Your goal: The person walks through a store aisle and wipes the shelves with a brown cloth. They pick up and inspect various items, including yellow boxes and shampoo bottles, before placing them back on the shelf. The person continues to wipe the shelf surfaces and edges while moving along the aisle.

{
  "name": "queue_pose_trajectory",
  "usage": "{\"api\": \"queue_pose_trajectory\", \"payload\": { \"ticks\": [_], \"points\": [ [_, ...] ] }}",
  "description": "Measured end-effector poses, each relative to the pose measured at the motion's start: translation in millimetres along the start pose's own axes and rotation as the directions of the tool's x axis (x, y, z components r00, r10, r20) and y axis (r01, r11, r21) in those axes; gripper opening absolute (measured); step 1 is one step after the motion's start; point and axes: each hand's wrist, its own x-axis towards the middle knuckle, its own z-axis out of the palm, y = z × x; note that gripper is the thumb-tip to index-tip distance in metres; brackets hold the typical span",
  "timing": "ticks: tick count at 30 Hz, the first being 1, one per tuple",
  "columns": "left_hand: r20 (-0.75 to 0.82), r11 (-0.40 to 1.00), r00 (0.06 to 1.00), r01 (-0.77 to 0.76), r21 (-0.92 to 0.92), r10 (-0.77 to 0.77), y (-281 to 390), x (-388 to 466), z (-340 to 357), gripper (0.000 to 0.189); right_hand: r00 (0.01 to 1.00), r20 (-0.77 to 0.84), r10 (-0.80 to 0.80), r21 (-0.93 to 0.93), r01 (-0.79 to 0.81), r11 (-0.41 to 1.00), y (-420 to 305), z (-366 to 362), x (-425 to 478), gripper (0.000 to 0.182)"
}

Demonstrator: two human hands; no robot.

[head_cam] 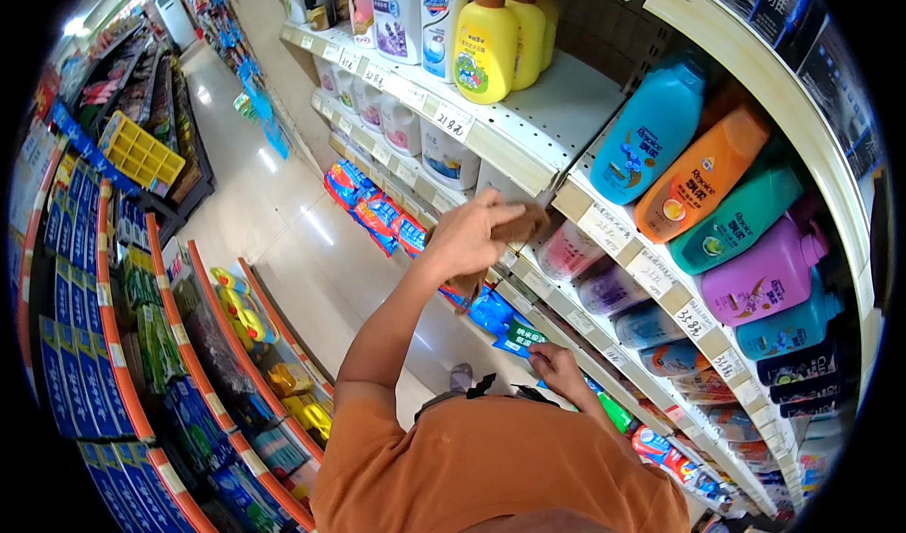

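Observation:
My left hand (471,239) grips a brown cloth (520,227) just off the front edge of a shelf, and part of the cloth hangs below the palm. Lower down, near my waist, my right hand (559,370) has curled fingers; whether it holds anything is not visible. Above my left hand, yellow pump bottles (485,51) stand on a white perforated shelf (559,119) beside white body wash bottles (400,12). To the right is a row of shampoo bottles: blue (648,133), orange (701,175), green (736,218) and purple (761,271).
Lower shelves hold white jugs (449,154) and pink bottles (570,250). Red and blue detergent bags (375,211) lie along the floor by the shelving. Across the tiled aisle (304,250), orange-edged shelves (127,342) carry blue boxes (71,363). A yellow crate (141,150) is further off.

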Motion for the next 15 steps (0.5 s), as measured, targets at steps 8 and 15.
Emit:
{"api": "queue_pose_trajectory", "payload": {
  "ticks": [8,15],
  "points": [
    [-0.345,0.924,0.925,-0.262,-0.278,0.158,2,9,-24,0.049,0.981,0.123,-0.15,-0.039,0.155,0.987,-7,15,23,0.023],
    [-0.553,0.945,0.808,-0.309,-0.107,0.202,26,59,-34,0.048,0.962,0.151,-0.228,-0.079,0.241,0.967,-11,6,49,0.025]
  ]
}}
